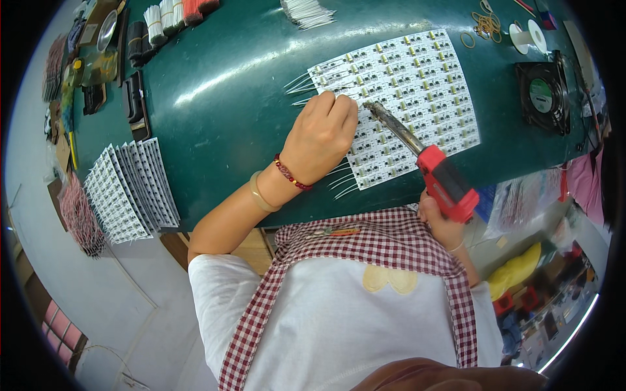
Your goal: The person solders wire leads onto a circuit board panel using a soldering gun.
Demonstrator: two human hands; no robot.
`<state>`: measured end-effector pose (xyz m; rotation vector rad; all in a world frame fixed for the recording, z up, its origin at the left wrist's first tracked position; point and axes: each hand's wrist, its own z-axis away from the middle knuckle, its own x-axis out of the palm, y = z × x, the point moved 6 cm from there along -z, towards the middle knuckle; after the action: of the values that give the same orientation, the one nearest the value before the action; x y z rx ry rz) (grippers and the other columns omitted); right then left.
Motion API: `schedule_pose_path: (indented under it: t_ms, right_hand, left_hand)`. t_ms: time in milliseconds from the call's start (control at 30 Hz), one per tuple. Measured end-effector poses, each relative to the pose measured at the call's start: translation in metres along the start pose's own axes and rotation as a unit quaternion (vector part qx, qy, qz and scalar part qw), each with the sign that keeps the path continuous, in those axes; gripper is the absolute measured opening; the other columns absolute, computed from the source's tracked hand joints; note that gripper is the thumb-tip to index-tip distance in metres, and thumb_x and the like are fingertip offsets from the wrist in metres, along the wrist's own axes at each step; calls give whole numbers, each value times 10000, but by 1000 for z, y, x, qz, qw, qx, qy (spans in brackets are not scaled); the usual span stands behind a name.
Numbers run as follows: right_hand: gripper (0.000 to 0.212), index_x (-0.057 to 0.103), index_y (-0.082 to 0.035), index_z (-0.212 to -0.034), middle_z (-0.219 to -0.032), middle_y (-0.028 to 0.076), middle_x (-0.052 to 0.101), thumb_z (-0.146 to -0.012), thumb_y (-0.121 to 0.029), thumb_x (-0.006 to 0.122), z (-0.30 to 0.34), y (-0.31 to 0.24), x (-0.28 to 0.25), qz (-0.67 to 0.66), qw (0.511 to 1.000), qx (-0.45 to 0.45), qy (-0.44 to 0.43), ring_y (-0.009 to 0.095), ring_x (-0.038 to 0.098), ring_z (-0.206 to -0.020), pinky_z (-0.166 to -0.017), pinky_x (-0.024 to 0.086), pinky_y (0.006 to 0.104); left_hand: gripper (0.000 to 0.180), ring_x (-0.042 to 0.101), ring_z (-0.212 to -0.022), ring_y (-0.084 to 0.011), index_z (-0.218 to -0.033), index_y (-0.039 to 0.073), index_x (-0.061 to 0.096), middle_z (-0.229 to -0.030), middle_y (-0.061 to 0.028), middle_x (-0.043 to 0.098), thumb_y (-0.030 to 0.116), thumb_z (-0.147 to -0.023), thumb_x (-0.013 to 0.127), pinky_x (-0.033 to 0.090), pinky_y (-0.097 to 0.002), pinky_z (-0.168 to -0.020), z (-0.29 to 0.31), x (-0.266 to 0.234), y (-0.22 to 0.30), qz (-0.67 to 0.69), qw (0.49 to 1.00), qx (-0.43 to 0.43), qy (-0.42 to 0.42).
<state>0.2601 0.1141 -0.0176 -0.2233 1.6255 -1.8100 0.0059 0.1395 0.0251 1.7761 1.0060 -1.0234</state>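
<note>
Left fingers (340, 109) bunched, pinch hidden; right hand (441, 225) wrapped round soldering iron (433, 160). Board sheet (427, 85): white wires (302, 83) at 8, 10 o'clock; 3 o'clock side likely left.

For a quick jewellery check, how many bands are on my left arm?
2: a red beaded bracelet nearer your left hand, and a pale bangle farther up the forearm. Any beneath your white sleeve would be hidden.

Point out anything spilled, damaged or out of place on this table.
Nothing looks spilled or clearly damaged. At most, the tan rubber bands beside the white spool look untidy: a loose tangle, with one lying apart. The circuit-board sheet, partly under the left hand, lies flat.
</note>
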Motion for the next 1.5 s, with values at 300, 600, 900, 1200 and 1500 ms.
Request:
schedule_pose_path:
  t_ms: [300,600,900,1200,1500]
  right_hand:
    - [80,605,-15,-935,-759,9,573,-917,-92,590,-5,-26,-4,-174,978,108,33,83,539,-682,-622,448,252]
    - [141,629,-17,-875,-765,41,615,-823,-117,714,-12,-10,0,-65,992,77,70,110,578,-650,-597,460,256]
    - [135,631,-15,-873,-740,30,613,-807,-95,718,-14,-19,1,-69,991,79,86,105,582,-642,-587,464,258]
    - [179,562,-33,-812,-662,-1,532,-927,-167,588,-22,-38,3,-163,979,111,45,81,511,-585,-546,410,234]
    - [395,461,48,-1223,-643,68,505,-916,-174,574,-16,-34,-9,-214,969,80,96,112,460,-495,-515,417,247]
  left_hand:
    - [272,507,-742,-218,-984,-50,629,-806,-87,479,8,-719,611,460,-317,-657,0,2,1,-18,1000,2,-14]
    - [280,504,-740,-219,-990,-47,625,-801,-86,473,7,-716,609,458,-318,-653,1,1,0,-11,1000,-1,2]
    - [188,488,-776,-206,-861,-48,604,-808,-87,468,37,-697,570,455,-294,-720,1,4,0,-26,1000,12,7]
    - [179,491,-774,-203,-864,-39,602,-807,-83,468,37,-704,572,453,-290,-707,2,3,0,-30,999,11,11]
    - [297,529,-706,-224,-968,-28,643,-786,-81,524,-12,-673,624,455,-314,-613,20,-27,-9,-4,998,-35,47]
